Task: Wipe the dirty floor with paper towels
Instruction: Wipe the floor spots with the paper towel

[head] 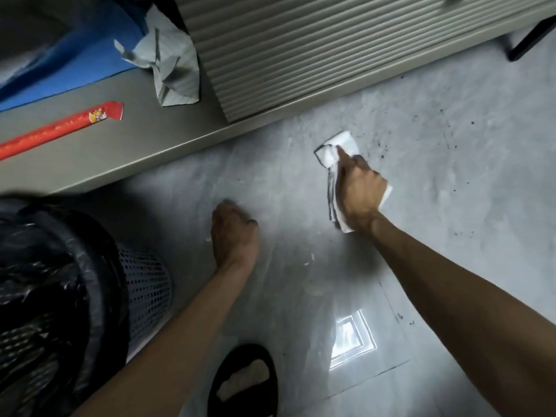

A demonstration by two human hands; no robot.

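Smearing is my worry: the towel [346, 144] edges are already black (little clean white left), so the next pass may streak the grit [381, 157] just right of it. Right hand [361, 191] grips the towel, forefinger pressing it to the floor [451, 212]; left hand [234, 233] rests fisted, holding nothing.

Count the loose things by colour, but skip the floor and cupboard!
White: 2, the crumpled white paper towel and the white mesh plastic wastebasket.
Black: 2, the shiny black bin bag and the black slipper.
Red: 1, the long red paper wrapper.
Blue: 1, the flat blue mat.
Grey: 1, the crumpled grey striped cloth.
Total: 7.
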